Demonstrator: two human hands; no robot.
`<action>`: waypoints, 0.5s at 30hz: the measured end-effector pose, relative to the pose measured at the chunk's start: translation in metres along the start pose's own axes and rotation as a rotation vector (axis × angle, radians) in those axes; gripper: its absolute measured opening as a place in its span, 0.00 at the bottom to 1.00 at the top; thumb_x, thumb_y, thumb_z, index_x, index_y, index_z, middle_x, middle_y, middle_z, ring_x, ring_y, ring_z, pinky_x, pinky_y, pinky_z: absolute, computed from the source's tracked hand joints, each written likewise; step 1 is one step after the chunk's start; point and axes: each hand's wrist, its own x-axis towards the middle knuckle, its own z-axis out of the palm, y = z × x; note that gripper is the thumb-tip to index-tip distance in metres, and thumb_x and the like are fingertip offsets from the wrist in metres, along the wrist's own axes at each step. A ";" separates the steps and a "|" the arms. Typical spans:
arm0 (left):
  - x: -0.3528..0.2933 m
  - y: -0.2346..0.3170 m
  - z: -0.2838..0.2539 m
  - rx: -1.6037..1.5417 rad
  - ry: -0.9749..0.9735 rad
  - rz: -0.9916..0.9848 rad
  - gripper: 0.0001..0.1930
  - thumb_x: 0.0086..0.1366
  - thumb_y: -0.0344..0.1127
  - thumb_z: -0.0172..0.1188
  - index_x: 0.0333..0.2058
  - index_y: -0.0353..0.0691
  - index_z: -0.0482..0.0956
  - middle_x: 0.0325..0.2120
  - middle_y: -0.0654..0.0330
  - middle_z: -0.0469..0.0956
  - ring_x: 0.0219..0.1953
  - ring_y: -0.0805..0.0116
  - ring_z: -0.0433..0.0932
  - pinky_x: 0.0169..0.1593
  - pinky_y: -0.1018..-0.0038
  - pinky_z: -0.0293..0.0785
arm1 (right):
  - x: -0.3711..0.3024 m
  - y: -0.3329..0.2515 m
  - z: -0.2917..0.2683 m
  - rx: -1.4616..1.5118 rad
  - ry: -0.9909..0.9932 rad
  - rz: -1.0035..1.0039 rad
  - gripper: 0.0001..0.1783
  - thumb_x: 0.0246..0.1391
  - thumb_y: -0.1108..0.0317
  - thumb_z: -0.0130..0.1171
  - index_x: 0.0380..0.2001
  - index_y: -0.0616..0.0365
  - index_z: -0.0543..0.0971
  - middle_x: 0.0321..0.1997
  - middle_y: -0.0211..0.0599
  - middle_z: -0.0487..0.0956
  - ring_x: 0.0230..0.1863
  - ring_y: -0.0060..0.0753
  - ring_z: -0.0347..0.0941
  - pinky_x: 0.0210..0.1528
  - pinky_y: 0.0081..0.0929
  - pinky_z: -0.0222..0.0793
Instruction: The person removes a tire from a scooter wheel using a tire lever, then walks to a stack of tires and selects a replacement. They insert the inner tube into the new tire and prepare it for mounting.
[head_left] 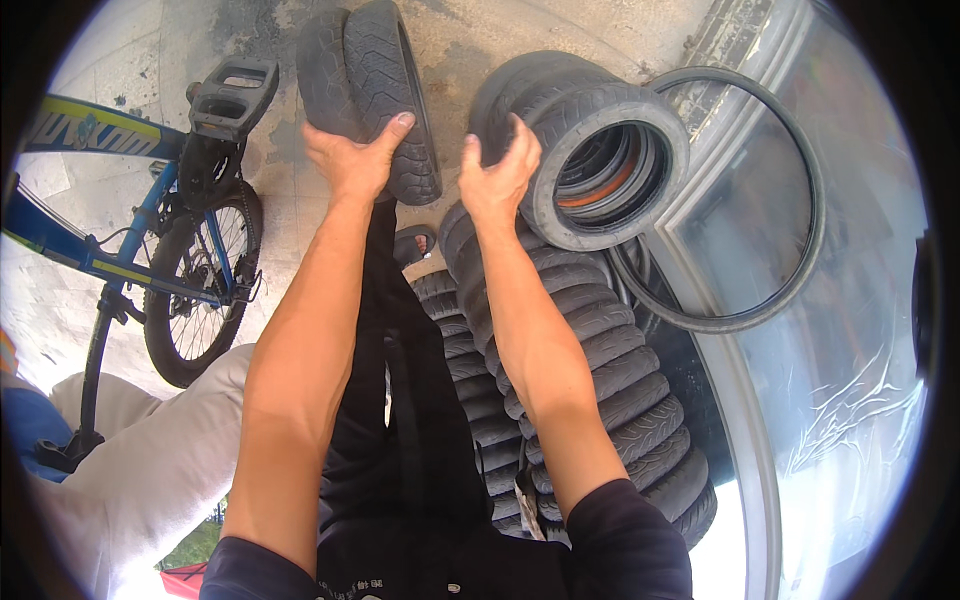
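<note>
Head view: two black tyres [368, 80] are touched by the left hand [350, 165]; whether clamped can't be told. Right hand [498, 180] is held with thumb and fingers apart, beside stacked tyres [562, 105].

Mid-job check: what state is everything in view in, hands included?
Left hand: against paired tires, firmness of grip unclear.
Paired tires: side by side.
Right hand: open, fingers curved.
Wide tire: unmounted, opening showing.
Tire row: packed together, treads showing.
Thin tire: unmounted.
Bicycle: upright, partly out of view.
</note>
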 end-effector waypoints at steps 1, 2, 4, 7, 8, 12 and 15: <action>0.002 0.003 0.001 0.001 -0.003 0.005 0.76 0.36 0.61 0.81 0.66 0.20 0.35 0.64 0.29 0.47 0.68 0.37 0.50 0.70 0.54 0.53 | 0.002 0.012 -0.009 -0.070 0.051 0.132 0.40 0.46 0.65 0.69 0.61 0.66 0.64 0.59 0.59 0.66 0.63 0.60 0.60 0.66 0.48 0.56; 0.003 0.005 0.000 0.009 -0.021 -0.016 0.76 0.36 0.62 0.80 0.66 0.20 0.35 0.64 0.30 0.46 0.68 0.37 0.50 0.70 0.54 0.53 | 0.002 0.025 -0.017 -0.170 0.060 0.281 0.46 0.44 0.63 0.71 0.64 0.64 0.60 0.64 0.59 0.61 0.66 0.61 0.55 0.66 0.54 0.52; 0.007 0.009 -0.003 0.012 -0.044 -0.021 0.77 0.36 0.64 0.80 0.67 0.22 0.33 0.66 0.31 0.45 0.69 0.38 0.49 0.71 0.55 0.53 | 0.002 0.048 -0.027 -0.278 0.032 0.448 0.54 0.40 0.59 0.74 0.67 0.63 0.56 0.66 0.59 0.59 0.69 0.60 0.53 0.66 0.56 0.52; 0.015 0.013 -0.008 0.079 -0.059 -0.056 0.79 0.36 0.65 0.79 0.67 0.22 0.31 0.66 0.32 0.44 0.70 0.40 0.49 0.71 0.56 0.52 | 0.001 0.073 -0.032 -0.324 -0.098 0.567 0.57 0.37 0.56 0.77 0.67 0.63 0.57 0.65 0.59 0.63 0.69 0.59 0.56 0.67 0.54 0.53; 0.016 0.014 -0.009 0.082 -0.067 -0.069 0.80 0.35 0.66 0.79 0.68 0.23 0.30 0.67 0.33 0.43 0.70 0.41 0.48 0.71 0.57 0.53 | 0.000 0.080 -0.034 -0.337 -0.159 0.602 0.57 0.36 0.55 0.77 0.67 0.63 0.57 0.64 0.58 0.65 0.68 0.58 0.57 0.67 0.53 0.54; 0.020 0.010 -0.015 0.106 -0.087 -0.089 0.80 0.35 0.66 0.79 0.68 0.23 0.30 0.67 0.34 0.43 0.70 0.41 0.48 0.71 0.57 0.53 | 0.003 0.098 -0.044 -0.253 -0.156 0.504 0.54 0.36 0.54 0.77 0.63 0.68 0.63 0.62 0.59 0.69 0.66 0.56 0.62 0.67 0.45 0.57; 0.023 0.004 -0.016 0.084 -0.095 -0.072 0.80 0.34 0.66 0.79 0.68 0.23 0.30 0.67 0.34 0.42 0.71 0.42 0.48 0.71 0.56 0.53 | -0.001 0.099 -0.062 -0.193 -0.115 0.462 0.53 0.37 0.55 0.75 0.63 0.69 0.62 0.63 0.59 0.68 0.66 0.56 0.63 0.68 0.45 0.55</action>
